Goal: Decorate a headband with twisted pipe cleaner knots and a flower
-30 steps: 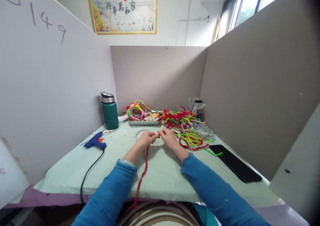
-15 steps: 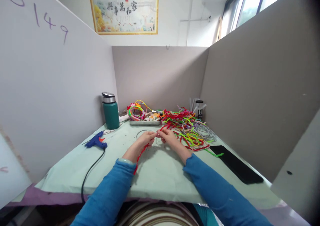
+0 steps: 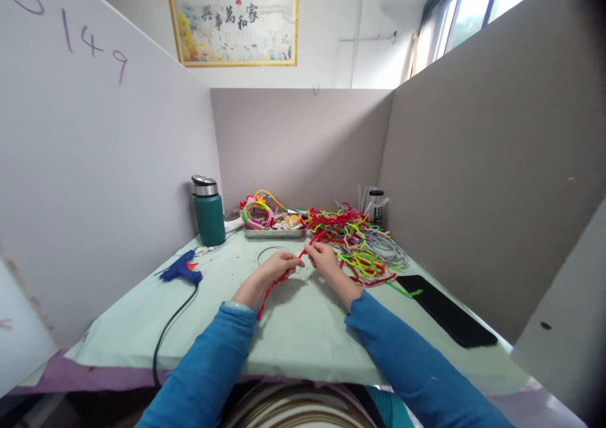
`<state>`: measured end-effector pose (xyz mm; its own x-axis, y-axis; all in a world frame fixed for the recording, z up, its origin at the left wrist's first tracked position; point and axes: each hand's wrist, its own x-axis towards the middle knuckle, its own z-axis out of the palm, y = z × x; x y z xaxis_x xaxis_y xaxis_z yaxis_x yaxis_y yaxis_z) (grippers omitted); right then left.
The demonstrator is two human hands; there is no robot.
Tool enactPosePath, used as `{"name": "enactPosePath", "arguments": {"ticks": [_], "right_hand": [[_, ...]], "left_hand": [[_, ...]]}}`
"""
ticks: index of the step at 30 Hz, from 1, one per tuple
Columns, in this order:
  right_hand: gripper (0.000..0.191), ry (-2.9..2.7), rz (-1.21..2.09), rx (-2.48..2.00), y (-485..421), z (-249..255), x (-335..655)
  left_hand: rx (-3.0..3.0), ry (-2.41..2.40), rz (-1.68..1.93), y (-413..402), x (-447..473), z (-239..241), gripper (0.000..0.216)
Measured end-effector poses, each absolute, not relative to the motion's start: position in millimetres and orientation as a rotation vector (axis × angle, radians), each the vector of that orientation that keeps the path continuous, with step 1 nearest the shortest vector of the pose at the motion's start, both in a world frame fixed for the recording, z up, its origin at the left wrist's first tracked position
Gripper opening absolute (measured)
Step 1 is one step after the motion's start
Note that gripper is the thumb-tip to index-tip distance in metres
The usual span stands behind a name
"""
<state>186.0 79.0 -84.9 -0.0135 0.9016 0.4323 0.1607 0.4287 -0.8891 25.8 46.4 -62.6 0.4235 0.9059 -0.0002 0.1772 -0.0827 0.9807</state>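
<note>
My left hand (image 3: 276, 269) and my right hand (image 3: 323, 256) meet above the middle of the table, both pinched on a red pipe cleaner (image 3: 271, 287). The pipe cleaner runs from my right fingers through my left fingers and trails down beside my left wrist. A thin grey wire hoop (image 3: 273, 251) lies on the table just beyond my hands. Both sleeves are blue.
A pile of coloured pipe cleaners (image 3: 358, 243) lies to the right of my hands, with a metal tray (image 3: 273, 231) of craft bits behind. A green flask (image 3: 209, 211) and a blue glue gun (image 3: 180, 269) sit left. A black phone (image 3: 445, 310) lies right. Partition walls enclose the table.
The red pipe cleaner has been drawn up through my hands; its tail, which hung past the table's front edge, now ends by my left wrist. My right hand has lifted slightly.
</note>
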Motion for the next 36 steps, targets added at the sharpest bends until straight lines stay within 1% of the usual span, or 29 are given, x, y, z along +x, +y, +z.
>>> {"name": "enactPosePath", "arguments": {"ticks": [4,8,14,17,21,25,28,31,36], "right_hand": [[0.035,-1.499,0.703,-1.099,85,-91,185],[0.034,-1.452,0.701,-1.125,87,-91,185],[0.033,-1.52,0.992,-0.905,72,-78,185],[0.035,-1.576,1.076,-0.824,68,-76,184],[0.039,-1.544,1.091,-0.787,68,-76,184],[0.039,-1.49,1.067,-0.776,68,-75,186],[0.038,-1.489,0.99,-0.82,68,-75,186],[0.038,-1.514,0.904,-0.9,71,-79,184],[0.036,-1.533,0.78,-0.991,76,-84,179]], "left_hand": [[1.751,1.168,0.784,47,29,-65,0.035],[1.738,1.392,0.873,50,28,-66,0.037],[1.514,1.08,0.858,52,23,-63,0.047],[1.412,0.978,0.765,50,23,-61,0.045],[1.356,0.813,0.754,44,24,-57,0.038],[1.393,0.699,0.752,38,26,-52,0.032],[1.433,0.788,0.855,42,28,-53,0.035],[1.469,0.988,0.951,51,29,-58,0.041],[1.647,1.377,0.974,59,30,-66,0.042]]}}
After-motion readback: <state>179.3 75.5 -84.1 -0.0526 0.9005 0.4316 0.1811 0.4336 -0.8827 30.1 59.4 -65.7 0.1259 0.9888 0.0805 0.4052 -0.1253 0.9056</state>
